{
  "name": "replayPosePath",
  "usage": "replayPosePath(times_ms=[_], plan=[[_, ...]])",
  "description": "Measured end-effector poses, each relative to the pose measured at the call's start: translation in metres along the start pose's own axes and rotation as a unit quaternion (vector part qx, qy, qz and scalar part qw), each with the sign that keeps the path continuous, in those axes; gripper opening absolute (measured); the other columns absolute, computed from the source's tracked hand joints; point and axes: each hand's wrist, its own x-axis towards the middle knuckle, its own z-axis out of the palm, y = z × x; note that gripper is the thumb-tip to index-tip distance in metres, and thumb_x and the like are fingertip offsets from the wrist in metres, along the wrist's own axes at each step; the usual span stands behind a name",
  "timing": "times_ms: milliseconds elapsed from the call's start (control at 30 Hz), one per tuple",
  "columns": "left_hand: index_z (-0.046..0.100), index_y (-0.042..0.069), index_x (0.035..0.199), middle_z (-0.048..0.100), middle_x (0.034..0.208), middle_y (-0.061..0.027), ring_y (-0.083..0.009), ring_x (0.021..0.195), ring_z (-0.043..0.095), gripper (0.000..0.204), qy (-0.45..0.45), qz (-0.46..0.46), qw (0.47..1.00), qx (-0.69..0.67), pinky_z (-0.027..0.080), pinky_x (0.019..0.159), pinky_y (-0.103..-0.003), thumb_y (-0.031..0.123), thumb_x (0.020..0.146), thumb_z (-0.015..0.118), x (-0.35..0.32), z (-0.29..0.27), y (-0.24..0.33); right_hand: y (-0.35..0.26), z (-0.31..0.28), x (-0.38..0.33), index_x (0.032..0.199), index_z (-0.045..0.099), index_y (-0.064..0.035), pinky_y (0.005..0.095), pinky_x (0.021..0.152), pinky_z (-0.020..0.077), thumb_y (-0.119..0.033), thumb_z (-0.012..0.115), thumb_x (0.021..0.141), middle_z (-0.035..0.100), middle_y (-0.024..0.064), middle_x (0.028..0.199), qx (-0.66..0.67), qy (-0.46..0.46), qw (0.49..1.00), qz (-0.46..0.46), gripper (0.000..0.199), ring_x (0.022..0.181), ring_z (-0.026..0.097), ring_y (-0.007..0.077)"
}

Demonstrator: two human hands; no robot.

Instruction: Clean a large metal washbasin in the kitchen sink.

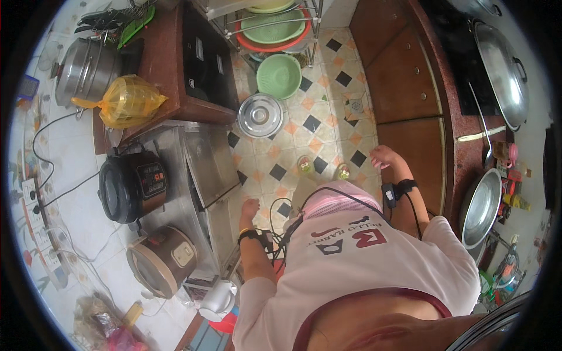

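My left hand (250,207) hangs low beside the metal cabinet (219,169), its fingers curled in, with nothing visible in it. My right hand (383,157) is raised beside the brown wooden cupboard doors (407,143). Its fingers are loosely bent and a little apart, and it holds nothing. Each wrist wears a black strap, and a small dark device (389,195) sits by the right one. Cables run from the straps across the front of my pink shirt. On the tiled floor ahead stand a round steel lid or basin (260,116) and a green plastic basin (279,76).
At left are a black pressure cooker (132,184), a brown rice cooker (162,261), a yellow plastic bag (132,102) and a steel pot (88,70). A rack (316,35) holds basins ahead. On the right counter lie a large lidded wok (497,73), a ladle (485,126) and a metal bowl (481,207).
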Motion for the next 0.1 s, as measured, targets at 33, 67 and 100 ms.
replayPosePath(times_ms=[33, 67, 100], plan=[[0.058, 0.0, 0.087, 0.06, 0.073, -0.0067, -0.0159, 0.062, 0.056, 0.022, 0.001, -0.006, 1.0, 0.0, 0.047, 0.058, -0.031, 0.022, 0.08, 0.06, -0.007, -0.001, 0.0, -0.005, 0.0, 0.004, 0.091, 0.057, -0.0078, 0.0296, 0.053, 0.0464, -0.036, 0.049, 0.084, 0.061, 0.0044, 0.077, -0.028, -0.003, 1.0, 0.008, 0.03, 0.065, 0.06, 0.0138], [0.058, 0.001, 0.09, 0.061, 0.077, -0.0076, -0.0161, 0.065, 0.057, 0.026, -0.022, -0.073, 0.997, 0.03, 0.047, 0.059, -0.031, 0.026, 0.08, 0.061, -0.014, -0.002, 0.001, -0.005, 0.002, 0.014, 0.092, 0.057, -0.0073, 0.0298, 0.053, 0.0465, -0.038, 0.049, 0.083, 0.061, 0.0045, 0.077, -0.025, 0.002, 1.0, -0.004, 0.033, 0.064, 0.06, 0.014], [0.058, 0.002, 0.092, 0.062, 0.081, -0.0086, -0.0163, 0.068, 0.058, 0.031, -0.042, -0.136, 0.988, 0.057, 0.048, 0.061, -0.032, 0.03, 0.079, 0.062, -0.017, -0.003, 0.001, -0.021, 0.004, 0.008, 0.093, 0.057, -0.0077, 0.0313, 0.053, 0.047, -0.037, 0.049, 0.083, 0.061, 0.0047, 0.079, -0.03, -0.002, 1.0, -0.003, 0.032, 0.065, 0.06, 0.0144]])
